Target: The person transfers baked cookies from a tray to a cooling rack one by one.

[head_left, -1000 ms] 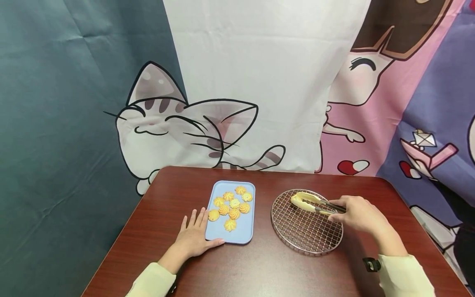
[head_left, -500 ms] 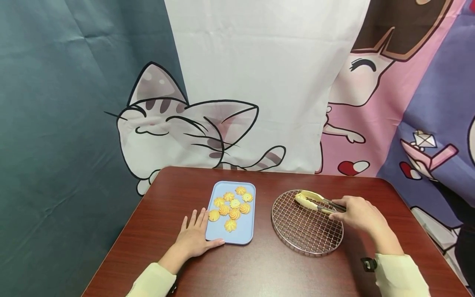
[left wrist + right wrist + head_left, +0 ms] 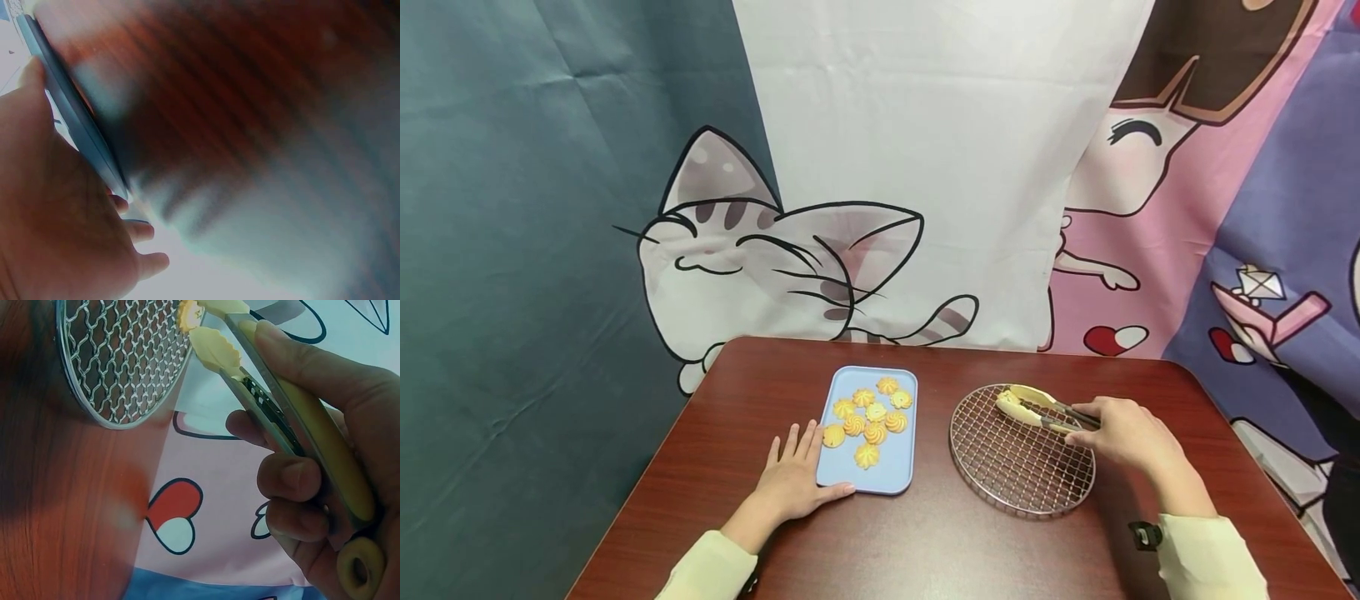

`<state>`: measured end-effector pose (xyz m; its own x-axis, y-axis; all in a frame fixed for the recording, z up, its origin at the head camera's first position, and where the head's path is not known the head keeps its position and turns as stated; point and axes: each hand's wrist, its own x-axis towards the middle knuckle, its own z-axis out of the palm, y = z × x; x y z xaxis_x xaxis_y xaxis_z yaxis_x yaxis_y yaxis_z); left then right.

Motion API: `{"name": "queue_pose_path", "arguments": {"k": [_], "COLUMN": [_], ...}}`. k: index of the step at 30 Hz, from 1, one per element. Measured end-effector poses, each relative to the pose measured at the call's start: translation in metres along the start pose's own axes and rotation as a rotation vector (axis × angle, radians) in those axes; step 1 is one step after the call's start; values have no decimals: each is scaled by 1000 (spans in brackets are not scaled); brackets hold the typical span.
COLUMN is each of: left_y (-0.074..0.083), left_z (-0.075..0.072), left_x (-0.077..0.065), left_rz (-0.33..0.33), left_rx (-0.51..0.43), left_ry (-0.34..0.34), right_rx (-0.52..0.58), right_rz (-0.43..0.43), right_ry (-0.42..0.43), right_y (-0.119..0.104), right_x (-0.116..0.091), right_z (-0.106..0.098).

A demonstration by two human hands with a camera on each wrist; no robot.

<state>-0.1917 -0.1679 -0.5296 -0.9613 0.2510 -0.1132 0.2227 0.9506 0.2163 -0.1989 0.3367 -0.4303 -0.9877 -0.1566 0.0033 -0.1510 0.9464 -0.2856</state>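
My right hand (image 3: pixel 1123 429) grips a pair of tongs (image 3: pixel 306 419) with pale yellow tips, fingers curled round the handles. At the tips is a small golden piped cookie (image 3: pixel 187 315), over the far part of a round wire cooling rack (image 3: pixel 1022 467). Whether the cookie touches the mesh is hard to tell. My left hand (image 3: pixel 790 479) lies with fingers spread and straight against the left edge and near corner of a light blue tray (image 3: pixel 887 477). Several swirled cookies (image 3: pixel 875 432) lie on that tray. The left wrist view shows the tray's side edge beside the thumb.
Both tray and rack stand on a reddish-brown wooden table (image 3: pixel 940 550), the rack to the right of the tray. A printed cloth backdrop (image 3: pixel 880 167) with cartoon figures hangs behind the table's far edge.
The tongs and right hand have shifted slightly, with the tips now a little farther right over the rack. My left hand and the tray stay in place.
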Motion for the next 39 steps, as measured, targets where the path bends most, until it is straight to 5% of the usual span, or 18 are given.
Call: {"name": "queue_pose_path", "arguments": {"k": [21,39], "left_y": [1,-1], "left_z": [-1,3], "left_x": [2,1], "left_rz": [3,-6], "left_rx": [1,-6], "left_ry": [0,-7], "right_rx": [13,77], "right_rz": [-129,-230], "right_ry": [130,125], "right_y": [-41,-90], "right_x": [-9,-15], "right_z": [14,43]}}
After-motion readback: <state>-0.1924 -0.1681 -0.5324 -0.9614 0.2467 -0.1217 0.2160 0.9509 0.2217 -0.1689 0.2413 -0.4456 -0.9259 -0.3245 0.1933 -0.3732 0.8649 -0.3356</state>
